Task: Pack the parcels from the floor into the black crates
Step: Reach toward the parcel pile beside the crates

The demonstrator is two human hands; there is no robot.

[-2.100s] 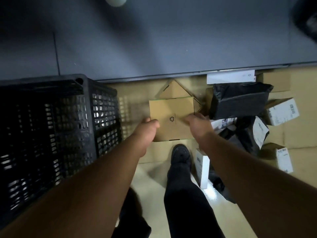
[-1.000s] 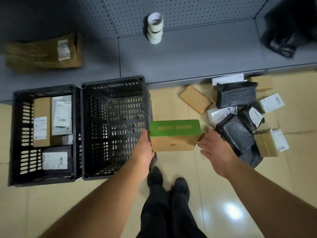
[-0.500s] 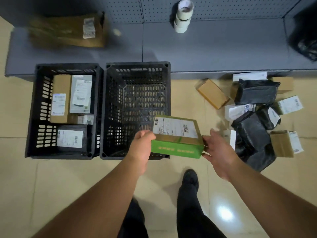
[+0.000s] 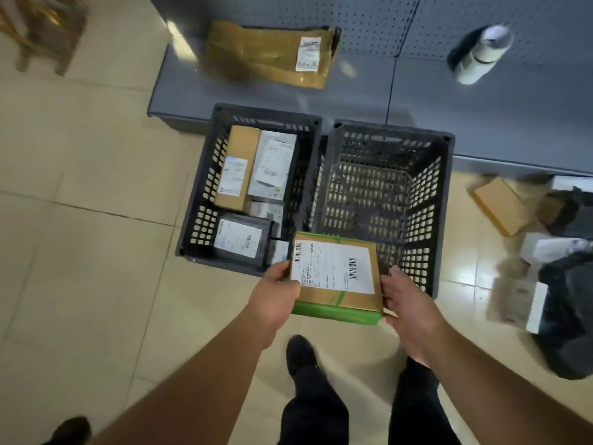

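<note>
Parcel: labelled green-edged box (image 4: 337, 277), held above near rim of empty right crate (image 4: 444, 200).
Grip: left hand (image 4: 276, 300) and right hand (image 4: 406, 303) clasp its two sides.
Risk: box may catch that rim and tip onto the floor (image 4: 80, 220).
Left crate (image 4: 200, 200): nearly full, poor fit.

Single head-worn wide-angle view, aimed steeply down and forward from standing height. Forearms enter from bottom edge, shoes below. Two black crates (image 4: 442, 220) sit mid-frame on tiled floor (image 4: 80, 252), grey shelf (image 4: 481, 117) beyond at top. Edges curve and blur. No second view to share scene.
</note>
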